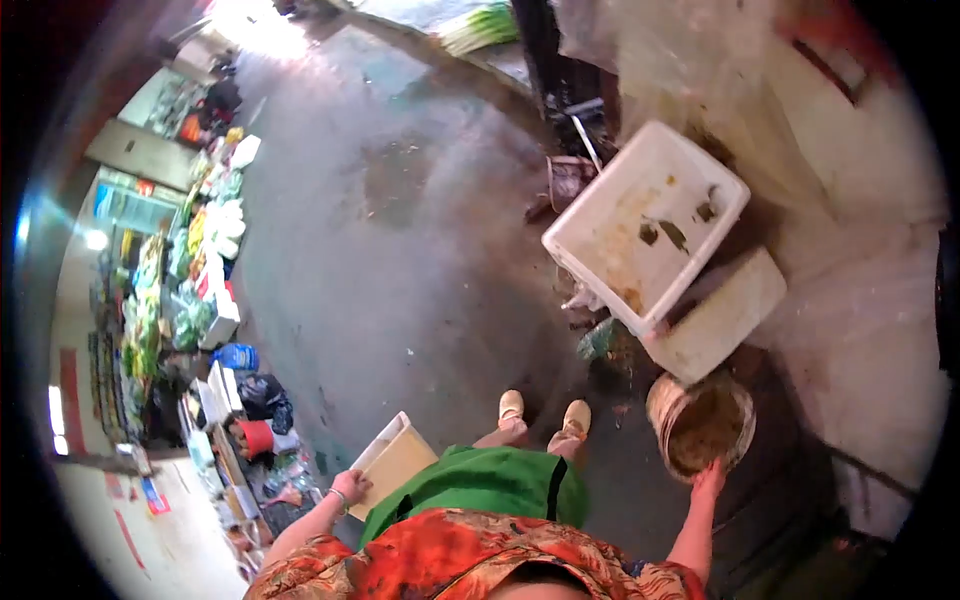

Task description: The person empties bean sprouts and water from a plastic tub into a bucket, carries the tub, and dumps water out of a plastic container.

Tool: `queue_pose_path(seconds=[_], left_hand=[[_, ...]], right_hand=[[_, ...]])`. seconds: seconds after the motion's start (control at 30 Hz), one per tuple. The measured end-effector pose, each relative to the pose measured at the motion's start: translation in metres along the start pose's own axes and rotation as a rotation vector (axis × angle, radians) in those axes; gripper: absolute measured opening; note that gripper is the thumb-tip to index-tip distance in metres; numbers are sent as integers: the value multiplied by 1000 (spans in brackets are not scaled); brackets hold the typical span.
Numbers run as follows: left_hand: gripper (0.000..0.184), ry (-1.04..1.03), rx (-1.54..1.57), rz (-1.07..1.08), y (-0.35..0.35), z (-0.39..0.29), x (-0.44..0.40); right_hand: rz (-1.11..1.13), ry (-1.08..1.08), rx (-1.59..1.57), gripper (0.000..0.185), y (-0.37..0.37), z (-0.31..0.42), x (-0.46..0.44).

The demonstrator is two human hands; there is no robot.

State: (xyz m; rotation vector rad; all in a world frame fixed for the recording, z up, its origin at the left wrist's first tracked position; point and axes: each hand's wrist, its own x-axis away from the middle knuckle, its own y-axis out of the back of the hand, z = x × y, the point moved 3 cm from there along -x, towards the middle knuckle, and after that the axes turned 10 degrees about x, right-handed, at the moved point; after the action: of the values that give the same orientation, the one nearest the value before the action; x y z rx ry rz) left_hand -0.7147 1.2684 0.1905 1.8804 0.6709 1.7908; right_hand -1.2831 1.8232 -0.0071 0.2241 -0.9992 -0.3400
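Observation:
My left hand (pixel 350 487), with a bracelet at the wrist, is closed on the edge of a shallow cream-coloured box (pixel 396 462) at my side. What lies inside the box is hidden from this angle. On the other side, my right hand (pixel 710 478) grips the near rim of a round, pale bucket (pixel 660 403). The bucket's inside looks brown and dirty. Just beyond it stands a large white tub (pixel 600 212) with several dark green leaf scraps and brown stains in it. A pale slab or lid (pixel 725 312) lies between tub and bucket.
A green apron (pixel 470 497) covers my front above light shoes (pixel 576 415). Along the left, vegetables and bags (pixel 200 240) line the wet floor (pixel 400 290), with a blue container (pixel 235 357) and a red bucket (pixel 254 437). Green onions (pixel 485 28) lie at the top.

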Motion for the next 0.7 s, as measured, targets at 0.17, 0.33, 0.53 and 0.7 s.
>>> queue_pose_path(seconds=[0.17, 0.33, 0.53, 0.7], left_hand=[[27, 39, 0, -40, 10, 9, -15], [27, 167, 207, -45, 31, 19, -27], [31, 144, 296, 6, 52, 101, -108], [31, 188, 404, -34, 113, 131, -141]], right_hand=[[-31, 237, 280, 29, 54, 8, 23], [-14, 133, 639, 38, 45, 7, 69], [79, 274, 793, 37, -54, -21, 130], [173, 355, 870, 37, -184, -12, 195]])
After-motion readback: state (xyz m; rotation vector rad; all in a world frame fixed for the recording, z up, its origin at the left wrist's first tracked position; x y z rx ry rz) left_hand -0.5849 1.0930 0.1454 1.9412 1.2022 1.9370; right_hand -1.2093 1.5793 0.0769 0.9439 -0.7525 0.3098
